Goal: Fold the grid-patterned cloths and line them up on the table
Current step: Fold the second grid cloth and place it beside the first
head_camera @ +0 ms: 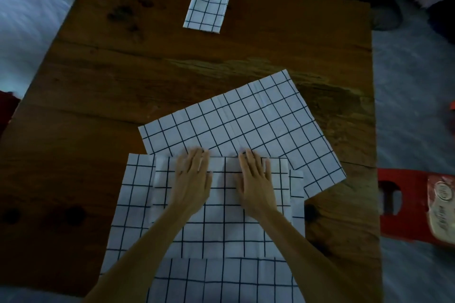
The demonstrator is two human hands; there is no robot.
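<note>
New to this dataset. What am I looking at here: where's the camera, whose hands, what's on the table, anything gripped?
There is no robot. One wide-angle camera sits on a person's head and looks down at their own bare hands.

The left hand and right hand lie flat, fingers straight, pressing a half-folded grid cloth on the wooden table. Nothing is gripped.

An unfolded grid cloth lies angled just beyond it, partly tucked under its far edge. One small folded cloth sits at the far side. A red stool stands on the right, off the table.
</note>
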